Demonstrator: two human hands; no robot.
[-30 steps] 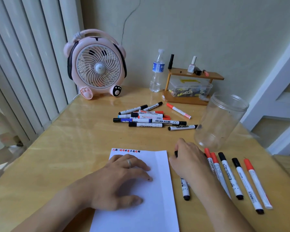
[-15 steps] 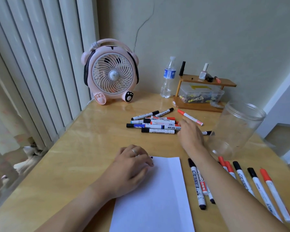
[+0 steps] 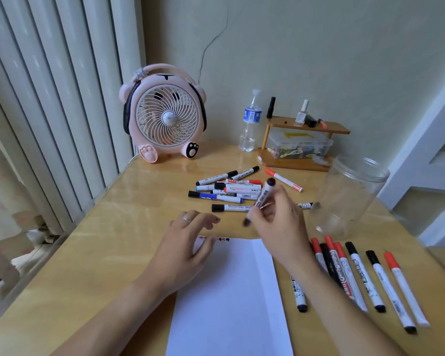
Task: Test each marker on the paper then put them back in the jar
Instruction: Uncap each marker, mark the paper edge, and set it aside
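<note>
I see the right hand (image 3: 280, 222) gripping a black-capped marker (image 3: 261, 200), tilted, above the table beyond the paper (image 3: 231, 291). Left hand (image 3: 183, 250) relaxed, fingers spread at the paper's far edge, holding nothing. Jar (image 3: 350, 199) stands right of the held marker.

Right hand (image 3: 280, 227) holds a marker (image 3: 261, 200) above the paper (image 3: 229, 291).

Two hands are at work, left (image 3: 183, 253) and right (image 3: 280, 227). One marker (image 3: 261, 199) is held in the right hand. The heap of markers (image 3: 229, 191) behind holds about ten; overlap blurs the count. The row of markers (image 3: 357, 276) by the paper numbers eight. One sheet of paper (image 3: 229, 299), one clear jar (image 3: 350, 196), one pink fan (image 3: 165, 116), one water bottle (image 3: 251, 122).
</note>
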